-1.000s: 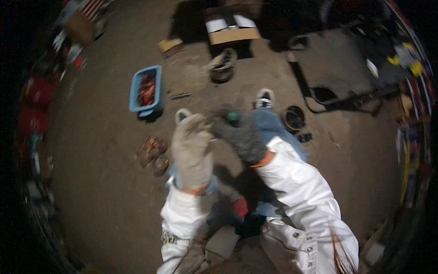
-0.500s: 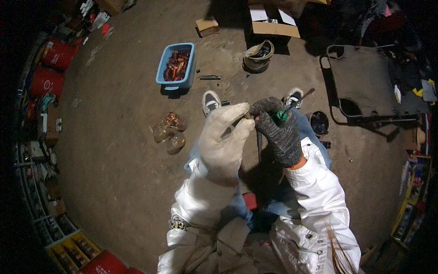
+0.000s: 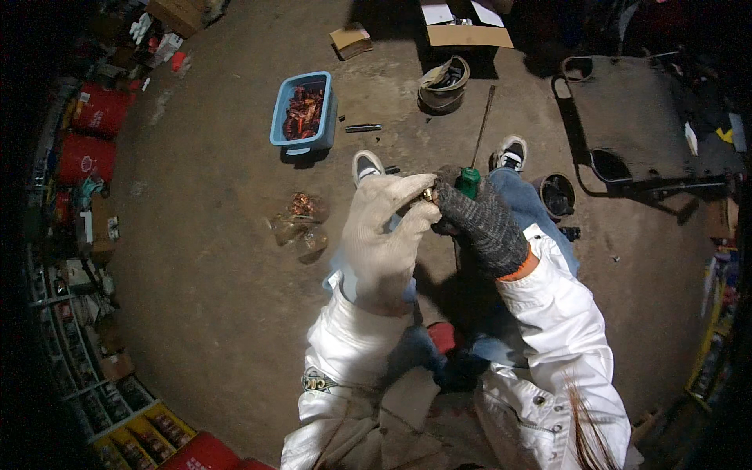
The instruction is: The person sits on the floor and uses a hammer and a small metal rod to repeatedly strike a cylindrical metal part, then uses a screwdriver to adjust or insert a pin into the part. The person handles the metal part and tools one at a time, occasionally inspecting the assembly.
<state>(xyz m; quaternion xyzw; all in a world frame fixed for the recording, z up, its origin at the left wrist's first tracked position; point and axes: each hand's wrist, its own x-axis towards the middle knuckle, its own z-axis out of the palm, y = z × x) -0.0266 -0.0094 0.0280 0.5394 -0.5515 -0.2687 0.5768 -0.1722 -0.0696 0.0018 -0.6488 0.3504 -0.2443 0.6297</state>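
Note:
My left hand point(image 3: 384, 235), in a cream knit glove, pinches a small brass-coloured metal piece point(image 3: 428, 195) between thumb and fingers. My right hand point(image 3: 489, 231) wears a dark grey glove with an orange cuff edge. A screwdriver with a green handle point(image 3: 468, 183) is held in it, the long thin shaft pointing away from me. The right fingertips meet the left ones at the metal piece and partly cover it. Both hands are in front of me, between my knees and shoes.
Ahead on the concrete floor stands a blue tub point(image 3: 332, 113) of copper-coloured pieces, with plastic bags point(image 3: 294, 229) nearer. A metal cylinder point(image 3: 363, 128), a bucket point(image 3: 442, 100) and an open carton point(image 3: 470, 36) lie beyond my feet. A dark container point(image 3: 558, 196) and a folding frame seat point(image 3: 634, 125) are right.
The screwdriver has turned in my right hand: its shaft, which slanted to the right, now points away and shows longer. More of the brass-coloured piece is visible. My left hand keeps its pinch.

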